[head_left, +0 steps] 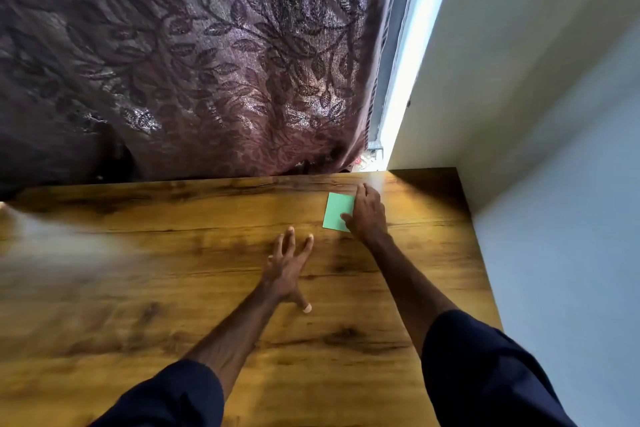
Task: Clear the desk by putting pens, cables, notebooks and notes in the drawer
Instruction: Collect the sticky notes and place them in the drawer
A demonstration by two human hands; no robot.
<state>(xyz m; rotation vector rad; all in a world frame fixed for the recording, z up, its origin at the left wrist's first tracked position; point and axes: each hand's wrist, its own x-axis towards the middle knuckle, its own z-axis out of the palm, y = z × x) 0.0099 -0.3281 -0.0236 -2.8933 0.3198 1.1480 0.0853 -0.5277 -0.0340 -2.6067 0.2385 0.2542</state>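
A green note pad (336,210) lies flat near the far right corner of the wooden desk (173,270). My right hand (367,215) rests over its right edge, thumb at the near corner and fingers reaching past the far edge, gripping it. My left hand (287,267) hovers over the desk a little nearer and to the left of the pad, fingers spread, holding nothing. No drawer, pens, cables or notebooks are in view.
A dark purple leaf-patterned curtain (207,62) hangs along the desk's far edge. A white wall (554,184) borders the right side, with a bright window strip (412,62) beside the curtain. The left part of the desk is blurred.
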